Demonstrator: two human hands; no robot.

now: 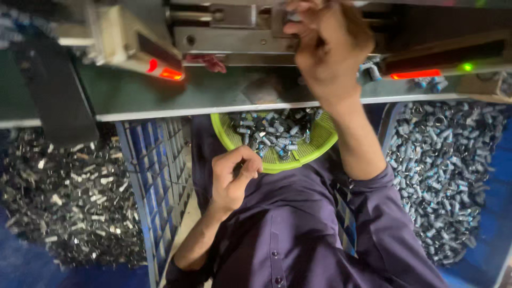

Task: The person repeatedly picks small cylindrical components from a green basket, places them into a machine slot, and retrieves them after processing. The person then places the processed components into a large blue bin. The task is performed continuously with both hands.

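While a heap of shiny metal clips (69, 197) fills the blue crate (154, 176) at far left, the left hand (233, 178) curls nearly closed beside the green basket (314, 149) of small grey cylinders (272, 136); whether it pinches one, I cannot tell. The right hand (328, 50) reaches up into the press (234, 32) above the bench (160, 96), fingers bunched, contents hidden. Fingers there risk being caught.

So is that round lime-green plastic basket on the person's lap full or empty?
Partly full. The lime-green basket holds a pile of small grey metal parts toward its back, while bare green mesh shows along the front.
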